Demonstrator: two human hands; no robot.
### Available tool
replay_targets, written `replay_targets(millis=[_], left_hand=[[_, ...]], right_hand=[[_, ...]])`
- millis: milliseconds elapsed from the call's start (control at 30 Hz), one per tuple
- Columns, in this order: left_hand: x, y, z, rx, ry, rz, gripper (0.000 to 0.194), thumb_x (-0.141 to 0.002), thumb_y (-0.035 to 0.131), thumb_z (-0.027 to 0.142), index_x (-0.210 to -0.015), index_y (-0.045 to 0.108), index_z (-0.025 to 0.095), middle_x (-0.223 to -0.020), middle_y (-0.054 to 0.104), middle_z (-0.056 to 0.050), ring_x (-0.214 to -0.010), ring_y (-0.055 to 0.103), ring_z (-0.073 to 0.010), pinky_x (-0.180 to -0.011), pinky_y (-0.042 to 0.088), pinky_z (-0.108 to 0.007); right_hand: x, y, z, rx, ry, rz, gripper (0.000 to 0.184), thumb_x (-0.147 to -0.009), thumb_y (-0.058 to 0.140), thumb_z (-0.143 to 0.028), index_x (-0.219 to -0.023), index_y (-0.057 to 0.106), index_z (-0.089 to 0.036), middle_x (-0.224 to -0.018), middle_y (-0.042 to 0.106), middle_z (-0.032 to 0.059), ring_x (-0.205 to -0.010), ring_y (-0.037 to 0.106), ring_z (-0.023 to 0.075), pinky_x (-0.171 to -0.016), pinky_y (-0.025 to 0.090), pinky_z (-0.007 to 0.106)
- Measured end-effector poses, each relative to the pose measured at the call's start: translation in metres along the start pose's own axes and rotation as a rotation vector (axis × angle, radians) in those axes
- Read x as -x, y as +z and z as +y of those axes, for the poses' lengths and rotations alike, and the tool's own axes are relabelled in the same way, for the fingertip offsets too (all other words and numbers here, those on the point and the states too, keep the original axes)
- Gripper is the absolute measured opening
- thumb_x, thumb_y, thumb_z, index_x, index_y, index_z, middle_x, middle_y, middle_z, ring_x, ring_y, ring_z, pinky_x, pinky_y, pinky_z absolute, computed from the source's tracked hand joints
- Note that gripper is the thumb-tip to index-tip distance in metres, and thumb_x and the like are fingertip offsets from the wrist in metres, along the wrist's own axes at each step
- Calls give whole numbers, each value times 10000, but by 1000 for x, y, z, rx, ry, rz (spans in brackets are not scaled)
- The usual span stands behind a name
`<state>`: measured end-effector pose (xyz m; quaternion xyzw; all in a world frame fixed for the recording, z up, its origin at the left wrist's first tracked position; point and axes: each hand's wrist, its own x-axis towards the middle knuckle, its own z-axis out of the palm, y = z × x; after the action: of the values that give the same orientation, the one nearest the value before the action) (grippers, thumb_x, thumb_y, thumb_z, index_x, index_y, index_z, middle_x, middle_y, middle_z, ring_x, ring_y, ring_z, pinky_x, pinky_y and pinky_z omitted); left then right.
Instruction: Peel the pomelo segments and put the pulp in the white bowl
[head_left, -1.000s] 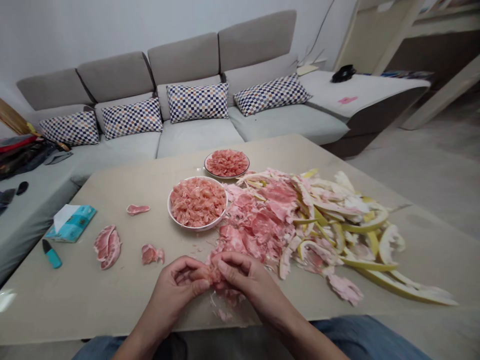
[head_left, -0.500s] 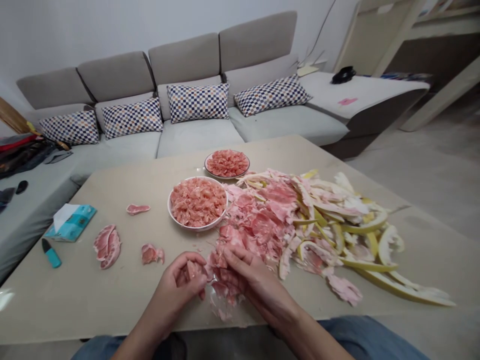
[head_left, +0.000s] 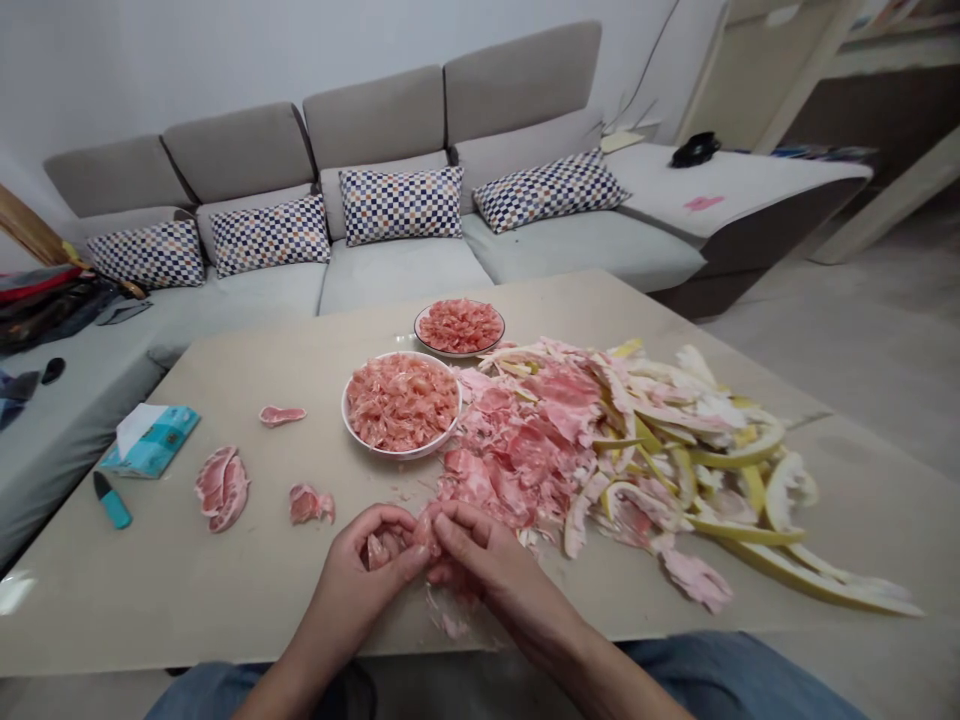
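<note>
Close to the table's front edge my left hand (head_left: pixel 375 565) is closed around pieces of pink pomelo flesh (head_left: pixel 380 548). My right hand (head_left: pixel 487 560) meets it, thumb and fingers pinching a pomelo segment (head_left: pixel 427 530) between the two hands. Part of that segment is hidden by the fingers. Just beyond the hands stands a white bowl (head_left: pixel 401 405) heaped with pink pomelo flesh. Against my right hand's far side lies a pile of pink membranes (head_left: pixel 517 440). To the left rest a torn pomelo piece (head_left: pixel 309 504) and a larger segment (head_left: pixel 223 488).
Behind the bowl is a dark-rimmed plate (head_left: pixel 460 328) of flesh. Yellow-green pomelo peels (head_left: pixel 705 470) spread across the right side. A tissue pack (head_left: pixel 150 440), a teal capped tool (head_left: pixel 112 502) and a small peel strip (head_left: pixel 282 415) lie left. A sofa (head_left: pixel 405 270) stands beyond the table.
My hands have come together, and the right fingers now pinch the segment beside my left fingertips. Membrane that hung under my right hand is less visible. The view has shifted slightly.
</note>
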<state>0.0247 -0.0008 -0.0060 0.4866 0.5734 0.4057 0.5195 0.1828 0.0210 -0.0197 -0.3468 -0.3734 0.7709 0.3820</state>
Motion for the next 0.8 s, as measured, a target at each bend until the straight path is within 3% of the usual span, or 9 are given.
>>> replay_targets(millis=[133,300,433,600,800], left_hand=[[-1,-4,-1,88,-39,-52,239,-738,707,383,-852,653,180,-574,476,59,-483,331,-78,-474,248,-198],[-3,-5,-2,61,-40,-78,268,-682,757,381,-786,646,160,-549,449,62,-498,329,-82,-477,227,-200],[-4,-6,-2,88,-98,-105,293,-703,734,411,-807,653,150,-558,455,58,-488,315,-73,-466,212,-203],[-4,-7,-1,125,-138,-105,323,-742,688,448,-851,641,147,-520,381,80,-470,292,-72,-454,213,-202],[-5,-9,0,42,-77,-103,270,-735,712,394,-818,689,138,-572,459,46,-503,320,-68,-458,226,-190]], right_hand=[[4,0,-10,109,-54,-37,312,-742,712,-465,-840,637,-178,-722,610,-16,-626,564,94,-606,478,202],[7,3,-16,286,-143,29,237,-763,695,-406,-821,692,-176,-712,619,-13,-617,560,103,-600,452,212],[8,5,-17,299,-117,27,256,-791,653,-420,-844,705,-175,-727,644,0,-629,582,116,-629,474,235],[6,4,-13,344,-130,104,272,-718,731,-347,-921,689,-172,-803,691,26,-695,624,142,-662,496,249],[5,-2,-9,376,-146,54,205,-751,702,-352,-865,725,-183,-861,713,51,-788,650,174,-718,500,270]])
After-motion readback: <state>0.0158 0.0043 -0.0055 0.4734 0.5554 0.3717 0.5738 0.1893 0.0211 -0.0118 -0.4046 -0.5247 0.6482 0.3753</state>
